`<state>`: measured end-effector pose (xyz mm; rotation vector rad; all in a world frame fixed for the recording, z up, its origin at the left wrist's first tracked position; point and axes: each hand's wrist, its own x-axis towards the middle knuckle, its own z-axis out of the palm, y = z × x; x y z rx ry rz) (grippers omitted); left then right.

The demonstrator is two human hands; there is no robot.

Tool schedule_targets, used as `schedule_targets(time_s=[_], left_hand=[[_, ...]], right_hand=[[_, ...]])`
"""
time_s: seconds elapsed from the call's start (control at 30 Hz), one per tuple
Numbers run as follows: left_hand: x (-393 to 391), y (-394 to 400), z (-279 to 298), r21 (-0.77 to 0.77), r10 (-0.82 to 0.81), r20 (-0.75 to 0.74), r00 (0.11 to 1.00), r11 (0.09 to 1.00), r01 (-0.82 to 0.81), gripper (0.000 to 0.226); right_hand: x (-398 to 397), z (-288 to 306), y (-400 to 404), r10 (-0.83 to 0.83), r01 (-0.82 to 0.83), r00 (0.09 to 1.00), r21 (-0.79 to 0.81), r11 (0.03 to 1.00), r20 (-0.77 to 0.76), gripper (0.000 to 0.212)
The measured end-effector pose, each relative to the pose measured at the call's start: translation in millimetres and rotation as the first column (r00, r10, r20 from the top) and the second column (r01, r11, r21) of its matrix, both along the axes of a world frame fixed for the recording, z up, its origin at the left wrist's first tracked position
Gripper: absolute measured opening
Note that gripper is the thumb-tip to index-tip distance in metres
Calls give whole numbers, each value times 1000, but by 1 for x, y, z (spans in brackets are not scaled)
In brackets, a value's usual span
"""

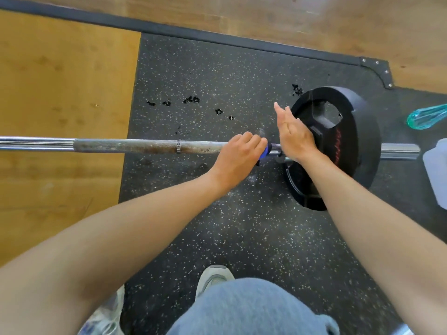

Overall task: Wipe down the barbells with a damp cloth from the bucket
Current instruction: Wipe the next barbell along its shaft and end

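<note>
The barbell (135, 146) is lying across the black speckled rubber floor mat (242, 226), running left to right, its left part extending over the wooden platform (60, 117). The knurled middle section is showing rust-coloured discolouration and a narrow ring mark. A black weight plate (350, 122) with red lettering is sitting on the right sleeve, and the sleeve end (400, 151) is projecting beyond it.

The left hand (238, 157) is gripping the bar just left of the plate, fingers curled over the shaft and bunching a blue cloth (264, 152) against it; only a small portion of the cloth is showing between fingers and bar. The right hand (294, 135) is standing edge-on with fingers straight and together, grip open, holding nothing; it is lying against or just in front of the plate's inner face, and contact cannot be confirmed.

Small black fragments (191, 99) are lying scattered on the mat beyond the bar. At the right edge, a teal translucent object (425, 117) and part of a white plastic container (437, 170) are showing, both cut off by the frame. The person is wearing blue jeans (254, 310) and light-coloured shoes (212, 278), standing on the mat near the bar.
</note>
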<state>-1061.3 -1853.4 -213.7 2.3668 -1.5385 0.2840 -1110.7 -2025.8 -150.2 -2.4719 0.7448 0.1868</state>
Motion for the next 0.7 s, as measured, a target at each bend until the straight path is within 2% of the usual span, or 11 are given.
schedule_targets(time_s=[0.13,0.23,0.4,0.53,0.7], left_hand=[[-30,-14,3,-6,-24,25,999,1000,24,34],[-47,-22,7,41,-94,-13,995,995,95,20],[-39,26,-4,12,-92,19,996,996,92,49],[-49,35,-1,-1,-39,86,996,999,39,55],[-81,0,3,7,-103,16,995,995,103,49]], right_hand=[[-20,-9,5,-9,5,999,-83,997,-48,52],[-33,-6,10,-31,29,999,-79,996,-26,53],[-51,2,26,33,-30,999,-79,996,39,54],[-61,-10,28,134,-125,991,-262,957,19,62],[-78,-11,21,110,-107,994,-110,988,27,57]])
